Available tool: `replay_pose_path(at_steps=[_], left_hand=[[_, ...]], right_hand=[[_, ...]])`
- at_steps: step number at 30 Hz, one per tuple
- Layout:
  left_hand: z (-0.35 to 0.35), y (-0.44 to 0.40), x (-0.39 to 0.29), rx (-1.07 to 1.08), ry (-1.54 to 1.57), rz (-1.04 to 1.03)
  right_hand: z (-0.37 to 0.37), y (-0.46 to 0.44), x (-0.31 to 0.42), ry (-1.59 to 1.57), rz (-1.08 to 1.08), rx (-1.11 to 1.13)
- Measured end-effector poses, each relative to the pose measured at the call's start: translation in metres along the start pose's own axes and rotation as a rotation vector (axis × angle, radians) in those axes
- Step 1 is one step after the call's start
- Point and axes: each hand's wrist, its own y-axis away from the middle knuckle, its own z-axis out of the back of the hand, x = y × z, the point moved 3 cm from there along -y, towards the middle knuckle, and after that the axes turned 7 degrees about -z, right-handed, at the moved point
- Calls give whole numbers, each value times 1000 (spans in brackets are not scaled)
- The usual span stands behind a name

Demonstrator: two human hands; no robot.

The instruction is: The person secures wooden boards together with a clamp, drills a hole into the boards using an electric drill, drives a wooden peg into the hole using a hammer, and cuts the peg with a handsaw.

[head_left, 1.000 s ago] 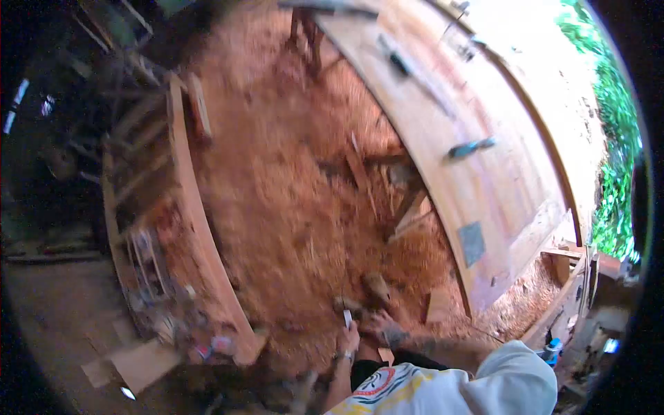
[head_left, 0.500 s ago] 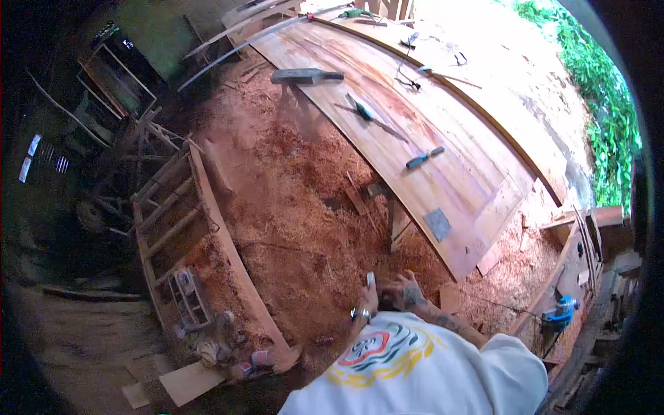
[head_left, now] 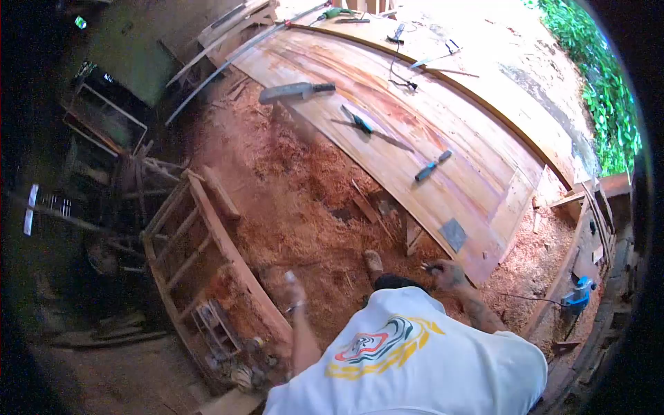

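Observation:
My left hand (head_left: 295, 296) is blurred, out to the left over the shavings beside a wooden frame (head_left: 235, 259). It is closed around a small white object (head_left: 289, 277) whose kind I cannot make out. My right hand (head_left: 449, 274) is at the near edge of a large wooden panel (head_left: 387, 131). Its fingers are pinched together, with a small thin thing at the tips, too small to name. On the panel lie a chisel-like tool with a blue handle (head_left: 433, 167), a dark green-handled tool (head_left: 361, 123), a grey sheet (head_left: 453, 235) and a paddle-shaped tool (head_left: 297, 91).
Reddish wood shavings (head_left: 283, 194) cover the floor. A blue power tool (head_left: 579, 294) with a cord sits at right. The wooden frame at left holds a divided tray (head_left: 216, 330). A green power tool (head_left: 337, 13) lies at the far end.
My hands were close together in front of me. The left has swung out to the left with the white object, and the right has moved right, to the panel's edge.

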Motion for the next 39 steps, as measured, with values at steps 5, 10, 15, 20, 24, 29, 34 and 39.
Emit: replay_pose_path(at_steps=[5, 10, 15, 20, 24, 29, 34, 39], left_hand=[[152, -85, 14, 54, 765, 296], [196, -141, -18, -68, 946, 270], [187, -250, -112, -109, 1032, 303], [163, -379, -255, 263, 1424, 67], [178, -457, -354, 435, 1647, -65], [196, -536, -437, 412, 1451, -164], [164, -607, -455, 523, 1357, -68], [124, -679, -463, 476, 1162, 33]], right_hand=[[-5, 50, -142, -224, -274, 256], [69, 166, -204, -41, -732, 157], [130, 133, -177, 320, -945, -239], [126, -51, -92, 423, -748, -607], [77, -193, 12, 403, -491, -749], [20, -292, 114, 307, -391, -842], [-25, -348, 214, 86, -681, -804], [-66, -405, 267, -27, -742, -948]])
